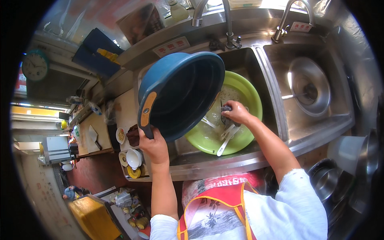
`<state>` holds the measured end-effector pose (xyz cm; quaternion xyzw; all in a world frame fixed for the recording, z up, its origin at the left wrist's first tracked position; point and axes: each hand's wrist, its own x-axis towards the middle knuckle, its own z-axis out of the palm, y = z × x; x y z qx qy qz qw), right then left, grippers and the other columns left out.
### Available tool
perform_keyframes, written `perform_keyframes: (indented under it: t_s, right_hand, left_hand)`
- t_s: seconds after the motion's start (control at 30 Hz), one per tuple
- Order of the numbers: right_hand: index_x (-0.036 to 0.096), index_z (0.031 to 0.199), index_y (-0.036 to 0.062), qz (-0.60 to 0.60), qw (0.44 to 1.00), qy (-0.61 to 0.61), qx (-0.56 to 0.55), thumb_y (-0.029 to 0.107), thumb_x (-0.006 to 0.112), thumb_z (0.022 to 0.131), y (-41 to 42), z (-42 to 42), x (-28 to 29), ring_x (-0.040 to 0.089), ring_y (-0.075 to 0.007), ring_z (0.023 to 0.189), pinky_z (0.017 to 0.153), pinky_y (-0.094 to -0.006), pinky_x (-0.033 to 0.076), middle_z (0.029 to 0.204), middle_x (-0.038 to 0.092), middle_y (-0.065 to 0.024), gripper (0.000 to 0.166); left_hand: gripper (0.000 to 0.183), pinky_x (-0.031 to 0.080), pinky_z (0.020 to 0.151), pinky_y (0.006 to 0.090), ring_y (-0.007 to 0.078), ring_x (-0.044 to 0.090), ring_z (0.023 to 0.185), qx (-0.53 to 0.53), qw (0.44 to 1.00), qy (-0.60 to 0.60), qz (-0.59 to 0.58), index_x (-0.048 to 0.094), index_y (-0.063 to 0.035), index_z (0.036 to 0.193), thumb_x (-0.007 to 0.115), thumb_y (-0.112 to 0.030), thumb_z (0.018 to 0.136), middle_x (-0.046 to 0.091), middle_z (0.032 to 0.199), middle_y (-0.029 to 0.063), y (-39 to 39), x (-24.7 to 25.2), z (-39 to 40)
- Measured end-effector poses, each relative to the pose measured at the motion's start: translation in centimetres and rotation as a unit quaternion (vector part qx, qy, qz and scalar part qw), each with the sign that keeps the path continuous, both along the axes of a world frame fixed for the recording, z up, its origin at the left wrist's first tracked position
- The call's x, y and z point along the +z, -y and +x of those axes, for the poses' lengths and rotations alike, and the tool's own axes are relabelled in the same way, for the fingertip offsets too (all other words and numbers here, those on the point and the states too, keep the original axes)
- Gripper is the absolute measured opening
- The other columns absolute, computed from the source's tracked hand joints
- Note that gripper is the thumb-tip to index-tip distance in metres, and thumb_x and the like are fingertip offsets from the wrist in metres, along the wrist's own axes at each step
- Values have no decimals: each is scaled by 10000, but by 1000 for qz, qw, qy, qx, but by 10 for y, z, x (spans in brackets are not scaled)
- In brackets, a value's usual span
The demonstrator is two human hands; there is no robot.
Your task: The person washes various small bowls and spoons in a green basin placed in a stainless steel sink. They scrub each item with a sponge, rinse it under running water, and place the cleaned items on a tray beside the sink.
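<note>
My left hand (154, 145) grips the dark handle at the near rim of a large blue plastic basin (177, 99). That basin is held tilted on its side, its dark hollow facing me, and it overlaps a green plastic basin (255, 96). The green basin sits in the left sink and holds cloudy, foamy water. My right hand (237, 112) is over this water, closed around a dark grey textured scourer (227, 108), partly hidden by the fingers. Just below that hand, white spoons (223, 147) lean on the green rim and lie in the water.
In the right sink (339, 90) lies a round metal lid (310, 87). Two curved faucets (229, 24) rise behind the sinks. White bowls (134, 159) are stacked at the counter's left, near a cleaver (94, 139) on a board. Metal pots (324, 183) stand low at right.
</note>
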<state>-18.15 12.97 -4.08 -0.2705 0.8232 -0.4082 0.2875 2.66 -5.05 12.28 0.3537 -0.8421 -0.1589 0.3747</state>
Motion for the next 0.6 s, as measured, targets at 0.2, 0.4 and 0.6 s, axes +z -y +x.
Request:
perform_keyframes:
  t_s: [0.2,0.4,0.6]
  right_hand:
    - [536,1087,77,105,985,-136,-33,104,632,713,-6,-12,-28,523,-315,972,837,-380,429,1060,527,-143,387]
    - [537,1068,82,-195,944,-210,-161,71,622,714,24,11,55,519,-314,975,849,-362,428,1023,532,-133,365]
    - [531,1072,31,-261,911,-125,-293,46,631,742,94,8,56,537,-339,938,857,-356,437,1000,522,-169,345]
  left_hand:
    - [220,465,701,338,358,591,750,22,997,-6,70,534,63,1009,530,-8,802,614,831,206,-6,4,-3]
    - [225,465,690,322,295,595,699,10,986,-5,168,532,71,986,510,1,773,620,804,182,-6,6,0]
    - [193,441,649,271,154,512,634,-74,954,-9,289,526,73,906,481,23,725,591,739,112,-47,9,-13]
